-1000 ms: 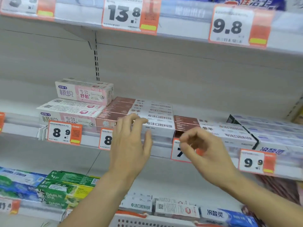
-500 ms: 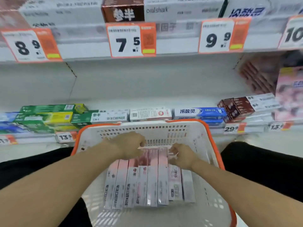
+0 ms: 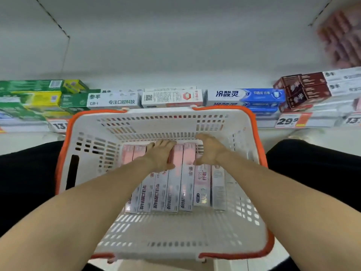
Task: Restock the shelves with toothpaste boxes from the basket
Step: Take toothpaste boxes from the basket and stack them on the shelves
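Head view looks down at the far shelf point(image 3: 175, 75) with its row of boxes, then the white basket point(image 3: 244, 173) nearer me. Toothpaste boxes point(image 3: 176, 192) lie side by side in it. My left hand point(image 3: 161, 155) rests on their far ends with fingers straight, and my right hand point(image 3: 210, 151) hovers spread just above, holding nothing.

White slotted basket point(image 3: 109, 133) with orange rim; pink-and-white toothpaste boxes point(image 3: 175, 184) inside. On the shelf: green-yellow boxes point(image 3: 35, 96) upper left, blue-white box point(image 3: 244, 94), maroon boxes point(image 3: 304, 89) right.
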A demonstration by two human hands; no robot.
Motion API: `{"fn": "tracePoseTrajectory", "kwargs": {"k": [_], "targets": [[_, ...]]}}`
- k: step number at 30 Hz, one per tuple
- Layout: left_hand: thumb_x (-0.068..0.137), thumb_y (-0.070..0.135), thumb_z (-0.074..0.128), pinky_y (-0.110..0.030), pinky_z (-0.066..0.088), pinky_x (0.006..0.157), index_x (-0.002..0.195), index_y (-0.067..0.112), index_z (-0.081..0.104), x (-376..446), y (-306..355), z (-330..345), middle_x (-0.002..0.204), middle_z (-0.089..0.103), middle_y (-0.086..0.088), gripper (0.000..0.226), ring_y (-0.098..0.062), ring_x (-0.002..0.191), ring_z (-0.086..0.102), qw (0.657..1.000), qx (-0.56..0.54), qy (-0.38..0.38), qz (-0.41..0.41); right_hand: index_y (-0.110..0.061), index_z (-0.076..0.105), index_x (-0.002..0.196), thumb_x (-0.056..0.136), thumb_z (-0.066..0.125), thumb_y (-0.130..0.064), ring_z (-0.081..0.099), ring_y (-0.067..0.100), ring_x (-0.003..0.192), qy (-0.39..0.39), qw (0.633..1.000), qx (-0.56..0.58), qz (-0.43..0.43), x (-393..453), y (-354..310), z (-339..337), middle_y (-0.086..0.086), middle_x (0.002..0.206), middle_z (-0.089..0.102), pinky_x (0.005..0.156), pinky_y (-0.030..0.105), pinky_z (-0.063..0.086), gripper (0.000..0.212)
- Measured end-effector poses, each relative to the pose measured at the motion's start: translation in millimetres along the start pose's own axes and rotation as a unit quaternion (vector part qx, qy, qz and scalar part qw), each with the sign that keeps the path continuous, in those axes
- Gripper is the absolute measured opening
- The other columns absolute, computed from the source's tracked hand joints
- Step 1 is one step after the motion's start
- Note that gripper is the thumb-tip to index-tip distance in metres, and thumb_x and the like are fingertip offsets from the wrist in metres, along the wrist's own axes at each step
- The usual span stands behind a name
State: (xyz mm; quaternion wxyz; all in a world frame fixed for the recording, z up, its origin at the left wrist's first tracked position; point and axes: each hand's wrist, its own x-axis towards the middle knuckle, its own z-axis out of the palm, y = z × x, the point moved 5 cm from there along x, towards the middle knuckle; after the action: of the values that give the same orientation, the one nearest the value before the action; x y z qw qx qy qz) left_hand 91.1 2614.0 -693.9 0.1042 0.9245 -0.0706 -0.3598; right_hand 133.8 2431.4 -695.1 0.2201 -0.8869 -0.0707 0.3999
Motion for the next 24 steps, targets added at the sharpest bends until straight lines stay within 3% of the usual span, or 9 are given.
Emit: {"fn": "tracePoseTrajectory", "kwargs": {"k": [4, 8, 10, 13, 14, 16, 18, 20, 24], "targets": [[0.082, 0.044, 0.074, -0.042, 0.015, 0.115, 0.148, 0.027, 0.031, 4, -5, 6, 0.155, 0.032, 0.001, 0.081, -0.021, 0.144, 0.021, 0.998, -0.044, 0.037, 0.012, -0.021, 0.017, 0.158, 0.066, 0.091, -0.035, 0.037, 0.03, 0.142, -0.061, 0.996, -0.038, 0.049, 4, 1, 18, 0.007, 0.158, 0.033, 0.117, 0.049, 0.033, 0.118], [0.081, 0.043, 0.075, -0.039, 0.022, 0.11, 0.121, 0.022, 0.046, -2, 5, -7, 0.134, 0.046, 0.0, 0.053, -0.021, 0.131, 0.032, 0.99, -0.077, 0.107, 0.041, -0.027, 0.014, 0.157, 0.064, 0.091, -0.037, 0.038, 0.03, 0.141, -0.074, 0.995, -0.041, 0.047, 4, -3, 21, 0.005, 0.157, 0.033, 0.114, 0.049, 0.037, 0.121], [0.081, 0.041, 0.076, -0.037, 0.028, 0.105, 0.106, 0.022, 0.044, -11, 8, -14, 0.12, 0.047, 0.0, 0.045, -0.023, 0.124, 0.038, 0.984, -0.103, 0.136, 0.056, -0.023, 0.026, 0.153, 0.066, 0.09, -0.033, 0.047, 0.027, 0.132, -0.069, 0.997, -0.021, 0.036, 5, -10, 19, 0.005, 0.15, 0.043, 0.108, 0.042, 0.043, 0.108], [0.083, 0.038, 0.077, -0.038, 0.047, 0.085, 0.1, 0.017, 0.044, -27, 10, -22, 0.105, 0.055, 0.0, 0.043, -0.023, 0.097, 0.055, 0.969, -0.19, 0.145, 0.054, -0.015, 0.048, 0.127, 0.077, 0.082, -0.028, 0.057, 0.024, 0.113, -0.038, 0.999, 0.01, 0.033, 5, -25, 13, 0.005, 0.121, 0.058, 0.087, 0.033, 0.047, 0.061], [0.083, 0.039, 0.078, -0.038, 0.05, 0.077, 0.101, 0.017, 0.045, -34, 10, -23, 0.1, 0.058, 0.0, 0.043, -0.022, 0.088, 0.058, 0.964, -0.22, 0.144, 0.047, -0.015, 0.05, 0.117, 0.08, 0.079, -0.028, 0.058, 0.023, 0.106, -0.022, 0.999, 0.014, 0.026, 3, -30, 10, 0.004, 0.111, 0.059, 0.08, 0.032, 0.046, 0.049], [0.078, 0.04, 0.082, -0.033, 0.049, 0.071, 0.101, 0.018, 0.046, -44, 8, -24, 0.097, 0.057, 0.003, 0.048, -0.018, 0.082, 0.058, 0.952, -0.259, 0.156, 0.04, -0.015, 0.049, 0.108, 0.081, 0.077, -0.032, 0.057, 0.022, 0.095, 0.015, 1.0, 0.0, 0.008, -5, -38, 6, 0.001, 0.096, 0.056, 0.069, 0.03, 0.042, 0.042], [0.07, 0.039, 0.089, -0.03, 0.049, 0.076, 0.104, 0.019, 0.05, -53, 5, -25, 0.104, 0.054, 0.005, 0.055, -0.015, 0.09, 0.058, 0.938, -0.308, 0.157, 0.034, -0.013, 0.05, 0.11, 0.08, 0.077, -0.038, 0.055, 0.021, 0.089, 0.047, 0.999, -0.017, -0.002, -12, -40, 6, 0.001, 0.094, 0.056, 0.065, 0.03, 0.04, 0.048], [0.064, 0.037, 0.093, -0.031, 0.05, 0.091, 0.113, 0.02, 0.052, -59, 6, -27, 0.115, 0.052, 0.003, 0.065, -0.017, 0.104, 0.058, 0.926, -0.357, 0.118, 0.024, -0.012, 0.049, 0.112, 0.077, 0.08, -0.037, 0.056, 0.021, 0.09, 0.048, 0.999, 0.013, 0.001, -19, -39, 8, 0.003, 0.102, 0.056, 0.069, 0.032, 0.045, 0.052], [0.065, 0.042, 0.091, -0.037, 0.048, 0.102, 0.129, 0.024, 0.05, -73, 1, -23, 0.125, 0.057, 0.001, 0.078, -0.019, 0.115, 0.057, 0.924, -0.382, -0.007, -0.021, -0.012, 0.053, 0.118, 0.068, 0.089, -0.024, 0.065, 0.028, 0.102, -0.11, 0.971, 0.204, 0.056, -35, -37, 12, 0.009, 0.114, 0.061, 0.074, 0.043, 0.062, 0.063]]}}
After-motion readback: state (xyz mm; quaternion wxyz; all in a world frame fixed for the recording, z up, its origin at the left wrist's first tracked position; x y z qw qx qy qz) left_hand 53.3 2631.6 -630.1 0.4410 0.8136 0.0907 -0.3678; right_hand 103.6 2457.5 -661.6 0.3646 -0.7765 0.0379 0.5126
